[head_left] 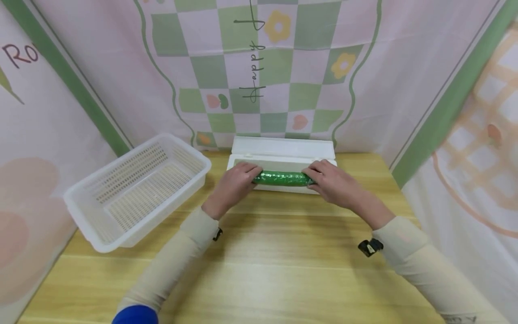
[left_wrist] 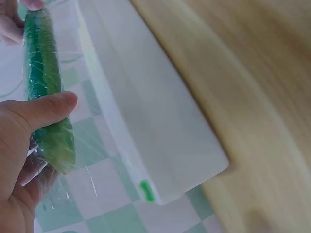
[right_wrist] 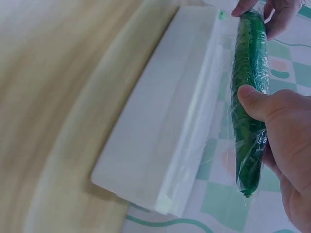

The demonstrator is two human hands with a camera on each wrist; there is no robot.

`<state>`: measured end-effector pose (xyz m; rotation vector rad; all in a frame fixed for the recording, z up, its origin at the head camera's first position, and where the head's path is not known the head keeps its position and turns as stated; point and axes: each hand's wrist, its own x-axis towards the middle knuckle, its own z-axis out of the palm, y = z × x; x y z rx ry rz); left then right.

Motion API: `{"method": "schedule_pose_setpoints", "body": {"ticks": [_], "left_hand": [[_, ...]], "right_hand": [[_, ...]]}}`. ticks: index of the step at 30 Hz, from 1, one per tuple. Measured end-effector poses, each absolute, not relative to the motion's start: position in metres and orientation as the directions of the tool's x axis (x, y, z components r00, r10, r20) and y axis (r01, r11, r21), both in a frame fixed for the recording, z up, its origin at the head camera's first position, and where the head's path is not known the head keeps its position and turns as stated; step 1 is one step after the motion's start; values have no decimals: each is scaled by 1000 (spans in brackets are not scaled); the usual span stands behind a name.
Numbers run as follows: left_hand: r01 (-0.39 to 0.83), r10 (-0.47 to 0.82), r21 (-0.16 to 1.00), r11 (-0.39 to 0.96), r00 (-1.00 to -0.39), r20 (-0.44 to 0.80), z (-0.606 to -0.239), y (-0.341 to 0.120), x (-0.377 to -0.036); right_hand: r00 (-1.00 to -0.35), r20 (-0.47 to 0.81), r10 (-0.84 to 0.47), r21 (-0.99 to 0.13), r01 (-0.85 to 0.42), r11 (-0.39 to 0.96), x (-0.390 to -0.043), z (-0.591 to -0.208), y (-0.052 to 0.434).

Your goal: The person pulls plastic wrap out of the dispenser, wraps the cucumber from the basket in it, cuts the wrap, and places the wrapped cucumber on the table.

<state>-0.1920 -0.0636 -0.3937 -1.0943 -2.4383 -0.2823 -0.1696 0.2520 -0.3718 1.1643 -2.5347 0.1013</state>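
Note:
A green cucumber (head_left: 283, 178) wrapped in clear plastic film is held level by both hands, one near each end. The left hand (head_left: 239, 181) grips its left end, thumb across the near side, as the left wrist view shows the cucumber (left_wrist: 43, 73) with loose film around the tip. At the other end the right hand (head_left: 332, 182) grips it between thumb and fingers; film clings to the cucumber (right_wrist: 250, 73) in the right wrist view. Just beneath and behind it lies a long white box (head_left: 283, 156) with its lid standing open at the back.
A white slotted plastic basket (head_left: 194, 180) stands at the left on the wooden table (head_left: 251, 261). Behind the box hangs a printed cloth (head_left: 275, 67) with green checks and flowers, and more cloth encloses both sides.

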Motion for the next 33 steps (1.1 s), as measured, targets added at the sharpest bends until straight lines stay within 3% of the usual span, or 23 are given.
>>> {"method": "schedule_pose_setpoints", "body": {"ticks": [15,24,33], "left_hand": [[776,687,45,630,-584,432,-358,-67,-186],[774,695,57,631,-596,403,-338,-72,-173],[817,709,79,571,-539,455,-330,-78,-157]], "right_hand": [[-602,300,-740,86,-756,649,-164,-339,254],[-563,308,-767,114,-778,617,-151,-321,252],[-534,330,-779,114,-796,594,-131,-309,251]]}}
